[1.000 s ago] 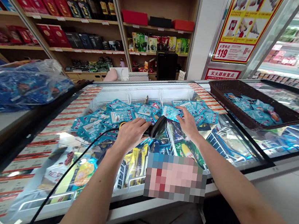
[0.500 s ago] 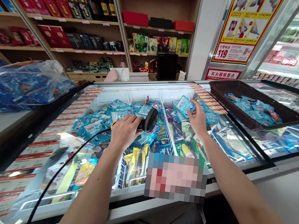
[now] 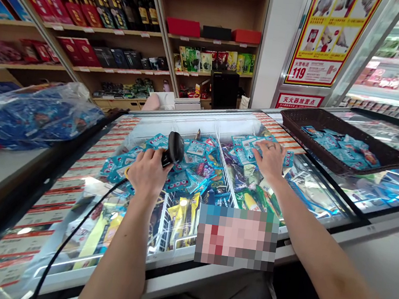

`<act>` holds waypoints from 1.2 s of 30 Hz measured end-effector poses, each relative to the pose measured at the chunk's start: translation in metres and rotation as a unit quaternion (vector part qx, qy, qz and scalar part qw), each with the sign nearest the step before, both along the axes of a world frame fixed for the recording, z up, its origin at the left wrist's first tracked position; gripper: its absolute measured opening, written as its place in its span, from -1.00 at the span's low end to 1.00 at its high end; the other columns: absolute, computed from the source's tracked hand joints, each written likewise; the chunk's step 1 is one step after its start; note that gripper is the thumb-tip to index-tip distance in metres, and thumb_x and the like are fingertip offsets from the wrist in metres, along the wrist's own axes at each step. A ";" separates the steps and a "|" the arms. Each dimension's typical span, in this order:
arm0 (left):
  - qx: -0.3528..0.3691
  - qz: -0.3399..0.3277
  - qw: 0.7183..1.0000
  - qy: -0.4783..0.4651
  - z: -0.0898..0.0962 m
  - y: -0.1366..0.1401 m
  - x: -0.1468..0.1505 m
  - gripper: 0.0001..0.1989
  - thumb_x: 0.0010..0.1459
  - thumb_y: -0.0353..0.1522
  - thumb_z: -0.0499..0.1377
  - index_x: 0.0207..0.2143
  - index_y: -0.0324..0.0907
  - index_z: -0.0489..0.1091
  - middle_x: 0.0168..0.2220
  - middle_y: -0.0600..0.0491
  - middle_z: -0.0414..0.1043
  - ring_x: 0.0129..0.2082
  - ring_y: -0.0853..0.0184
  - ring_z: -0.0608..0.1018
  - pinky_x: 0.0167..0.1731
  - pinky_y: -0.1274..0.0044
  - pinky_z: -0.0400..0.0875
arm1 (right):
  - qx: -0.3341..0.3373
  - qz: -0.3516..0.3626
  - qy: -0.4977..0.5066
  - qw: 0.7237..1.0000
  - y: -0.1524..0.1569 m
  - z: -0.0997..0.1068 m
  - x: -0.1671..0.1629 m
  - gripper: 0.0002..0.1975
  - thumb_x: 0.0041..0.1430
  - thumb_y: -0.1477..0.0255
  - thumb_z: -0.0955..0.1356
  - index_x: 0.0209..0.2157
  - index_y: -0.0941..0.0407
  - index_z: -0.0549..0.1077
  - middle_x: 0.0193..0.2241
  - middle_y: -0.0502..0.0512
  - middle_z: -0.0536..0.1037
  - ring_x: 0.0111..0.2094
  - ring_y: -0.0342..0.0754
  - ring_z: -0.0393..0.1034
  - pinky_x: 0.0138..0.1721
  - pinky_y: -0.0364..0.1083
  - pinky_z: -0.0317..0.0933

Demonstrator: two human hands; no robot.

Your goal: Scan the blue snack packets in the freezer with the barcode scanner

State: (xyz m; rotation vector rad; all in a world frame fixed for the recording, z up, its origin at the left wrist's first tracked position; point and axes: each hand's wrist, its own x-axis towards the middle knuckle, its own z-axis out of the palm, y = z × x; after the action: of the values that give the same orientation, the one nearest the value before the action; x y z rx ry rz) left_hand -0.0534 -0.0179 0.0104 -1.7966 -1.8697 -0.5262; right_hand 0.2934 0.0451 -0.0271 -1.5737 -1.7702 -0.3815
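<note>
2 bare hands are at work over 1 freezer (image 3: 170,283). the left hand (image 3: 146,174) is wrapped around the handle of 1 black scanner (image 3: 175,149), whose head sticks up past the thumb side; 1 black cord (image 3: 79,227) runs from it toward the near left. the right hand (image 3: 270,160) lies palm down with its fingers reaching over some packets; i cannot tell whether it grips 1.

the blue packets lie on the glass in 2 piles, too overlapped to count each. the left pile (image 3: 199,149) spreads beyond the left hand and to both sides of it, below the scanner. the right pile (image 3: 247,148) is under the right hand's fingers and just beside them.

under the glass, between the 2 forearms, stand about 3 yellow packs (image 3: 180,220). farther out, to the right, 1 dark basket (image 3: 310,147) holds more blue packets, and well to the left sits 1 clear bag (image 3: 35,113) full of blue packs. behind, 3 flat boxes (image 3: 183,27) share 1 shelf, left of 1 poster (image 3: 331,39).
</note>
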 end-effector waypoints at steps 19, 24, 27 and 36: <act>0.018 0.002 1.000 -0.025 -0.002 0.002 -0.014 -0.60 0.08 -0.17 0.08 -0.06 -0.14 0.33 -0.20 -0.13 0.39 -0.16 0.07 0.37 -0.29 0.36 0.24 | -0.133 0.293 -0.130 0.938 0.004 0.003 -0.094 -0.50 0.25 0.26 0.16 0.20 0.08 0.13 0.19 0.09 0.19 0.15 0.05 0.11 0.12 0.07 0.03; 0.022 0.000 0.999 -0.031 -0.002 0.000 -0.014 -0.60 0.08 -0.16 0.08 -0.07 -0.14 0.33 -0.21 -0.12 0.39 -0.14 0.07 0.36 -0.30 0.36 0.24 | -0.157 0.340 -0.163 0.913 0.022 0.004 -0.124 -0.44 0.26 0.23 0.17 0.25 0.05 0.02 0.26 0.04 0.03 0.23 0.00 -0.03 0.20 0.01 -0.03; 0.022 -0.004 0.999 -0.037 -0.002 0.000 -0.014 -0.61 0.08 -0.16 0.09 -0.07 -0.14 0.32 -0.20 -0.12 0.38 -0.14 0.06 0.36 -0.29 0.35 0.23 | -0.163 0.350 -0.177 0.905 0.027 0.003 -0.132 -0.46 0.26 0.23 0.16 0.22 0.09 0.09 0.24 0.07 0.08 0.23 0.03 -0.02 0.19 0.03 -0.01; 0.028 -0.004 0.999 -0.035 -0.001 -0.001 -0.010 -0.61 0.07 -0.18 0.11 -0.06 -0.13 0.32 -0.21 -0.10 0.39 -0.15 0.08 0.36 -0.30 0.37 0.23 | -0.139 0.306 -0.151 0.930 0.000 -0.001 -0.104 -0.61 0.26 0.24 0.17 0.03 0.07 0.37 0.03 0.12 0.41 0.03 0.00 0.28 0.05 0.04 0.13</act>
State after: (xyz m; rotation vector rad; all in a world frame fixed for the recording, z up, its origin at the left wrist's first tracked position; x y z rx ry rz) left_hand -0.0635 -0.0191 0.0097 -1.7707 -1.8765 -0.6456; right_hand 0.1898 0.0447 -0.0282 -1.0834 -2.5285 -0.0663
